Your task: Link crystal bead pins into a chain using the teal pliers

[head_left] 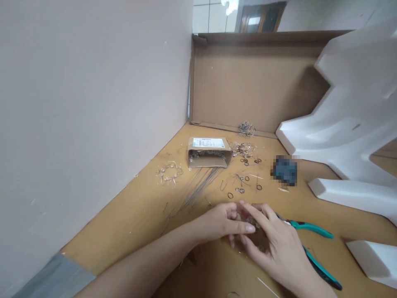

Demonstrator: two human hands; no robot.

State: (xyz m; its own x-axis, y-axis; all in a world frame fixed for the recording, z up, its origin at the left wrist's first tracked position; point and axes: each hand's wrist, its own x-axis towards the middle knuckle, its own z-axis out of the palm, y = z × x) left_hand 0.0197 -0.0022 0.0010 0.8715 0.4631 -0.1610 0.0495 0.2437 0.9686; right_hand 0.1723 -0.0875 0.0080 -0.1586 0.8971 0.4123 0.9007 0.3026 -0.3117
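Near the front of the table, my left hand (221,223) and my right hand (277,242) meet with curled fingers. Between them is a small clear beaded piece (252,223), mostly hidden, so its full shape is unclear. My left thumb presses toward it while the right fingers curve around its far side. Pliers with teal handles (312,228) lie partly under my right hand. Beyond my hands are thin wires (201,186) and several small dark rings (230,195). A ring of clear beads with wire ends (170,171) lies to the left.
A small open cardboard box (209,144) holding clear beads stands at mid-table. Tangled wire pieces (246,128) lie behind it. A large cardboard tray (248,78) closes off the back. White foam (353,91) stands on the right, near a blurred dark object (283,170). A pale wall (93,103) borders the left.
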